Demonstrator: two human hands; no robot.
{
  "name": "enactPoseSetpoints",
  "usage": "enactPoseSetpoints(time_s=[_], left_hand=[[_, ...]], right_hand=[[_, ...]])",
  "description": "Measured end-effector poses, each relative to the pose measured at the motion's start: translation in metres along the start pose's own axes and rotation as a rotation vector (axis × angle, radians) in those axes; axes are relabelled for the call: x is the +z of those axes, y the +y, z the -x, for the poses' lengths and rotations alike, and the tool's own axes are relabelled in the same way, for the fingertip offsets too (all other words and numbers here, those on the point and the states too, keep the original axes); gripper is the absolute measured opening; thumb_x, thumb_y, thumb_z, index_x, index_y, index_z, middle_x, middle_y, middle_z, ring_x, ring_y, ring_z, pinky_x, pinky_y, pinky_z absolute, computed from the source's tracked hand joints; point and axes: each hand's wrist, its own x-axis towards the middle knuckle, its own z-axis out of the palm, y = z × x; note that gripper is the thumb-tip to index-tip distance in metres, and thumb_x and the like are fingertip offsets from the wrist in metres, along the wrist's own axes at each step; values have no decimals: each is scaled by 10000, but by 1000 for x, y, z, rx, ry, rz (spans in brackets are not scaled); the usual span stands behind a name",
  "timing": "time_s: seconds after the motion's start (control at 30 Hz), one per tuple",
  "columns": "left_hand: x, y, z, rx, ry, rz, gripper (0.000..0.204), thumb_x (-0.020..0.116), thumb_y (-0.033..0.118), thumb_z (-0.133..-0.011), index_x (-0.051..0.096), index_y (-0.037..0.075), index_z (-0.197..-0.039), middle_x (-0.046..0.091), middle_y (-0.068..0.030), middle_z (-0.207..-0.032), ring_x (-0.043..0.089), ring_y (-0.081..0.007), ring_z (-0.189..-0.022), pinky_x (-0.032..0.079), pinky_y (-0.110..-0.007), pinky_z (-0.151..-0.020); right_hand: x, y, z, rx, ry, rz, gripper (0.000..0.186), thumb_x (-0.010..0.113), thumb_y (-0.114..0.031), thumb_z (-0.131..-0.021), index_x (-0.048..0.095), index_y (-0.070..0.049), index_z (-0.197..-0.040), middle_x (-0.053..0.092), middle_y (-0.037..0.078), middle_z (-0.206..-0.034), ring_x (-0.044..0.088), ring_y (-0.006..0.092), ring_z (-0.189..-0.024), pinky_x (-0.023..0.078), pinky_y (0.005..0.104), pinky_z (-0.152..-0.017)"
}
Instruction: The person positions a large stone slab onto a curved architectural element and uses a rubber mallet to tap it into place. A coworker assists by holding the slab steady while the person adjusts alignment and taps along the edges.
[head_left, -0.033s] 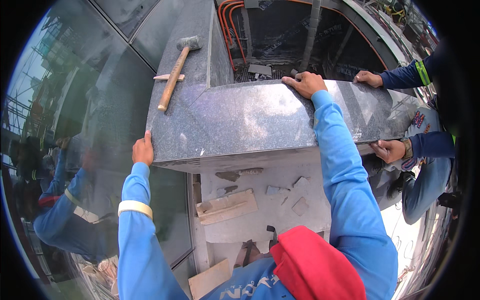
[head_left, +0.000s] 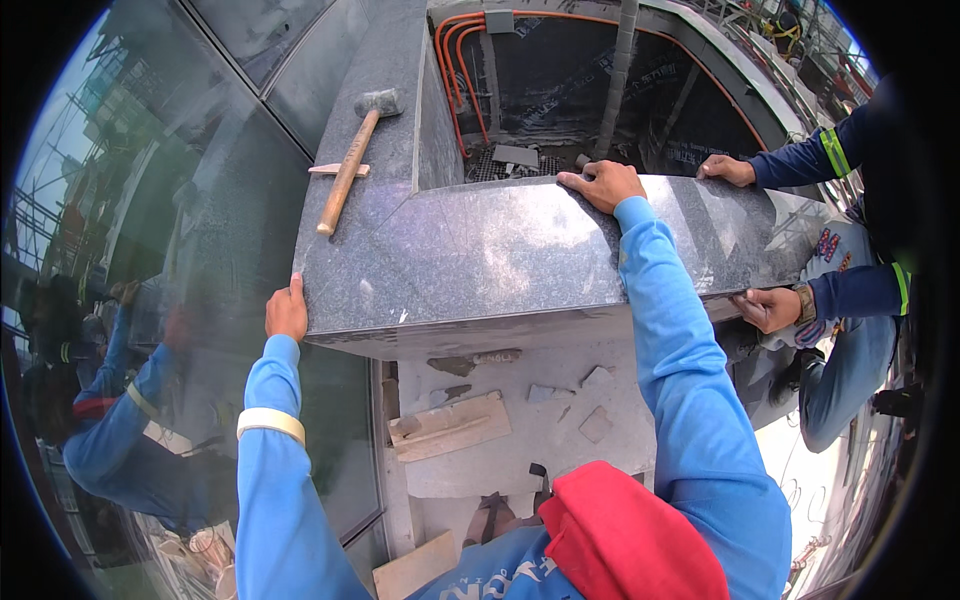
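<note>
A grey speckled stone slab (head_left: 490, 250) lies across the front, meeting another slab (head_left: 375, 55) at a mitred corner on the left. My left hand (head_left: 287, 309) grips the slab's left front corner, its fingers close together along the edge. Reaching across the top, my right hand (head_left: 606, 186) is curled over the far edge; its fingertips are partly hidden. A mallet (head_left: 352, 160) with a grey head and wooden handle rests at the corner, over a thin wooden wedge (head_left: 338, 170). Farther right, a co-worker's two hands (head_left: 770, 309) hold the slab's near and far edges.
A glass wall (head_left: 190, 230) stands close on my left. Behind the slab is a dark-lined recess (head_left: 550, 80) with orange conduits (head_left: 450, 60). Below lie a wooden board (head_left: 450, 425) and several broken tile pieces (head_left: 596, 424). The co-worker crouches at the right.
The view has shifted slightly, so the slab's far edge and the mallet sit a little lower. My hands and the co-worker's stay on the slab.
</note>
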Motion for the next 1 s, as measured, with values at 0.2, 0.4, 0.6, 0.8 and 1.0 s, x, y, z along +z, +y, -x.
enactPoseSetpoints(time_s=[0.2, 0.4, 0.6, 0.8, 1.0], left_hand=[[-1, 1, -1, -16, -46, 7, 762, 352, 611, -1053, 739, -44, -1100, 692, -286, -1209, 632, -472, -1165, 480, -537, -1006], [-11, 3, 8, -17, -87, 82, 749, 427, 645, -1019, 739, -23, -1149, 692, -271, -1244, 648, -453, -1177, 501, -526, -1003], [-21, 3, 14, -2, -121, 158, 718, 450, 628, -1016, 738, -9, -1180, 704, -246, -1247, 661, -421, -1187, 511, -503, -1015], [-28, 1, 15, -2, -176, 208, 695, 465, 612, -1017, 728, 1, -1220, 695, -228, -1281, 653, -411, -1212, 506, -498, -1035], [-36, -2, 17, 16, -237, 256, 764, 544, 695, -949, 729, 7, -1224, 693, -226, -1290, 653, -402, -1218, 510, -480, -1033]], right_hand=[[9, -18, 88, -125, 263, 10, 685, 631, -669, -917, 631, -223, -1437, 408, 165, -1606, 382, 376, -1475, 279, 486, -1227], [122, -17, 332, -251, 654, -155, 533, 777, -185, -867, 606, -72, -1359, 556, 186, -1382, 555, 398, -1204, 440, 493, -1011], [275, 2, 635, 157, -825, -228, 554, 778, -261, -863, 610, -49, -1347, 592, 219, -1319, 583, 414, -1205, 472, 492, -1029], [287, 34, 698, 616, -761, -365, 506, 768, -285, -873, 625, -35, -1289, 617, 237, -1245, 603, 431, -1157, 487, 494, -996], [276, 15, 691, 668, -606, -468, 467, 758, -310, -883, 640, -20, -1230, 641, 255, -1171, 623, 448, -1109, 503, 496, -964]])
